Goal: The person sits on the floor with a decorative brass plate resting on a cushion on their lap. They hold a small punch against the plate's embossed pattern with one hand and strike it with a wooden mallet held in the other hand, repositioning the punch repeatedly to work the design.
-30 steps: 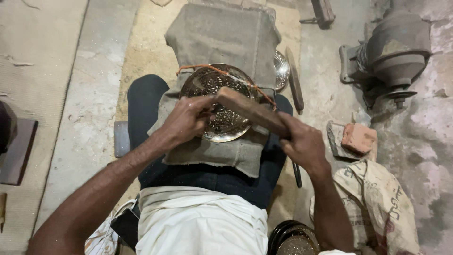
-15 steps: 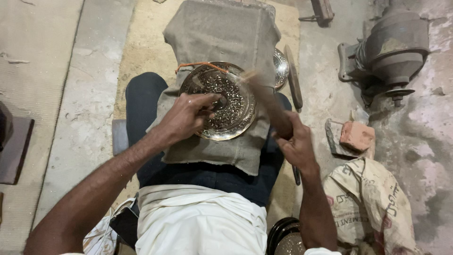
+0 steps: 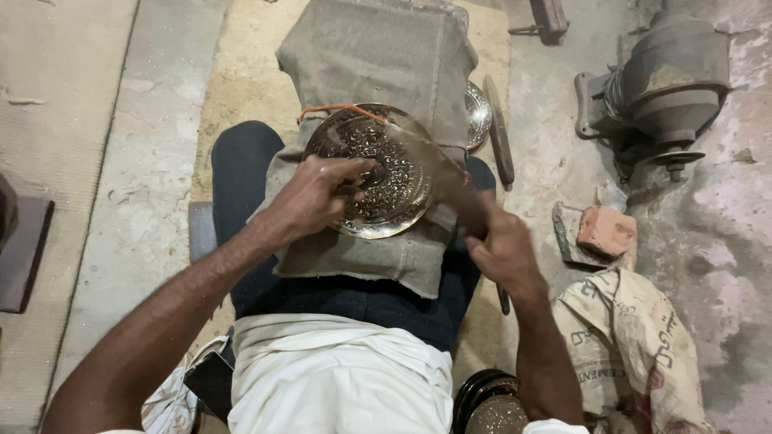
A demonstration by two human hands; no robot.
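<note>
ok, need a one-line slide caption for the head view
Seated worker's left hand steadies an engraved metal plate on lap cloth while the right hand swings a blurred wooden tool.

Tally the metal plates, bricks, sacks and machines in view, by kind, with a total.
Engraved metal plates: 3 (one on the lap, one behind the cloth, one by the hip)
Bricks: 1
Printed sacks: 1
Machines: 1
Total: 6

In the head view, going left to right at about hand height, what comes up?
Left hand → engraved metal plate → right hand → brick → grey machine, further up by the wall.
</note>
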